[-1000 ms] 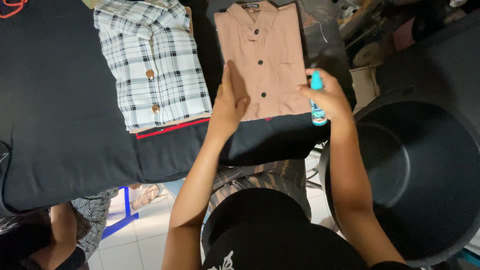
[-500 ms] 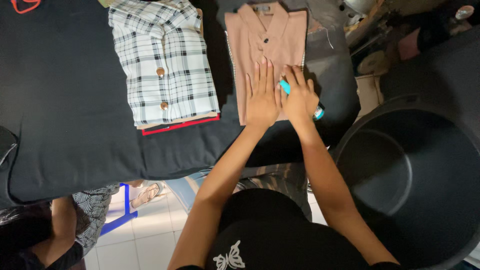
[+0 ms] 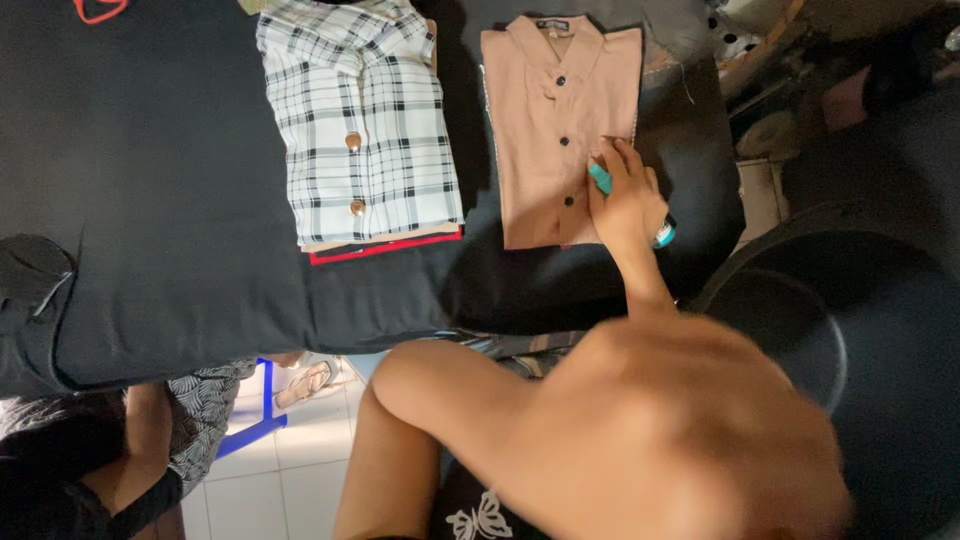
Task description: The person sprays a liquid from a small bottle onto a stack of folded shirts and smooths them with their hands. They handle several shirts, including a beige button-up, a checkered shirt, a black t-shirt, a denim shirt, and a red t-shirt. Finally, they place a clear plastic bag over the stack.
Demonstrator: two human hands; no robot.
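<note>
A folded salmon-pink shirt [image 3: 545,120] with dark buttons lies on the black cloth-covered table [image 3: 150,200]. My right hand [image 3: 628,205] presses on the shirt's lower right part, near the button line, and is shut on a teal marker [image 3: 600,180] whose capped end [image 3: 664,236] sticks out past the wrist. My left arm [image 3: 560,430] is raised close to the camera, bent and blurred. Its hand is out of sight.
A folded black-and-white plaid shirt [image 3: 360,130] tops a small stack with a red edge, left of the pink shirt. A large black tub [image 3: 880,340] stands at the right. Another person [image 3: 120,470] sits at the lower left by a blue stool [image 3: 262,410].
My left hand has lifted off the pink shirt and the arm swung up toward the camera. The right hand stays on the shirt with the marker, shifted slightly up.
</note>
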